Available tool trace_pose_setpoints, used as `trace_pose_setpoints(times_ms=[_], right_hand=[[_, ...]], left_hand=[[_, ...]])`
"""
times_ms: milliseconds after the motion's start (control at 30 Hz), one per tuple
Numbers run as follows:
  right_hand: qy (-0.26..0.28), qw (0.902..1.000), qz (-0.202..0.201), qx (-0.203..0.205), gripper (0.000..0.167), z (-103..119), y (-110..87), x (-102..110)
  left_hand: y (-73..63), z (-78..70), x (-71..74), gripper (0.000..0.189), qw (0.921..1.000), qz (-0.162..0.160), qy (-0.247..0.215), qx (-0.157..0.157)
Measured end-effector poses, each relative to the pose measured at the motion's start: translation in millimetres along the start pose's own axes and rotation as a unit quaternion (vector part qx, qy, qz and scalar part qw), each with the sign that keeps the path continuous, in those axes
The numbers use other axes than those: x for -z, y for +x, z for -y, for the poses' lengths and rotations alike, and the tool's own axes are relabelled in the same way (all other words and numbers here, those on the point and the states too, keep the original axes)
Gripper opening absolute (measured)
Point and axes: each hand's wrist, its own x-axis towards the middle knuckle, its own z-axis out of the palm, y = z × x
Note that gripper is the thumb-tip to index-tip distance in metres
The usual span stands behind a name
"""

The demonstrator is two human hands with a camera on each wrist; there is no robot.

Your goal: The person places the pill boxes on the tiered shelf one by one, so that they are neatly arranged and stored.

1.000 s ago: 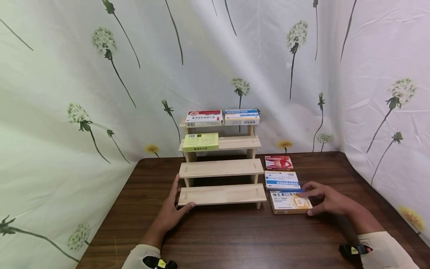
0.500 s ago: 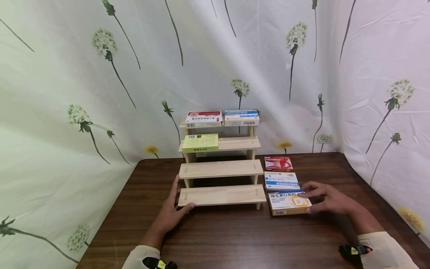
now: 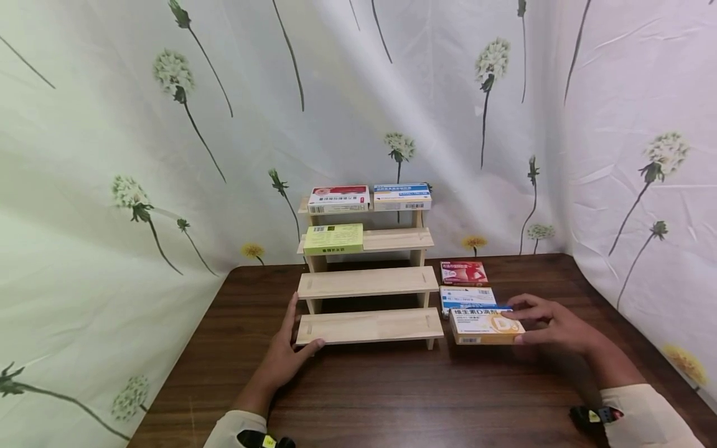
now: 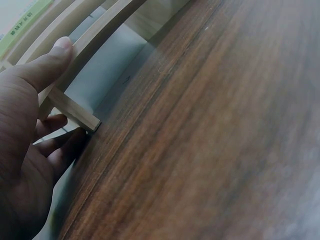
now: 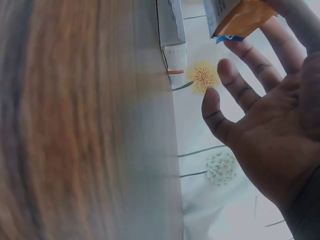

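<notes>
White-and-orange box [image 3: 486,327], one, printed face up: held off the tabletop [image 3: 381,398], to the right of the stand's lowest step, its back edge covering part of the blue-and-white box behind it in the head view. Whether those two boxes touch, I cannot tell.

My right hand [image 3: 551,326], one: clamped on the right end of that box, thumb at the front side, fingers at the back; the right wrist view shows my other fingers spread, holding nothing.

Blue-and-white box [image 3: 467,295], one: flat on the tabletop, just behind the held box.

Red box [image 3: 463,272], one: flat on the tabletop, next behind the blue-and-white one.

Wooden stand [image 3: 370,326], one, four steps: upright on the tabletop, left of these boxes. Top step: white-and-red box [image 3: 338,199] at left, second blue-and-white box [image 3: 402,196] at right. Next step down: green box [image 3: 334,239], left half.

My left hand [image 3: 284,354], one: at the stand's lower left end, thumb and fingers apart, thumb on the lowest step's front edge, fingers along the side.

Cream sleeves [image 3: 650,410], two: one on each of my arms.

Flower-printed cloth [image 3: 336,74]: hung behind and at both sides.
</notes>
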Motion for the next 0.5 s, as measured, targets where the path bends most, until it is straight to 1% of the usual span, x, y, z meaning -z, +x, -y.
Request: trace_pose_setpoints(times_ms=[133,267,500], right_hand=[[0.013,0.9998,-0.015,-0.004,0.044,2.3,-2.2,1.2],[0.011,0.9995,-0.029,-0.006,0.042,4.1,-2.9,1.4],[-0.012,0.9971,-0.064,0.04,0.048,6.2,-1.9,1.1]], left_hand=[[-0.6,-0.6,0.1,0.117,1.0,-0.002,0.003,0.0],[-0.4,-1.2,0.5,0.117,1.0,-0.002,0.002,-0.002],[-1.6,0.1,0.9,0.119,1.0,-0.002,0.003,0.001]])
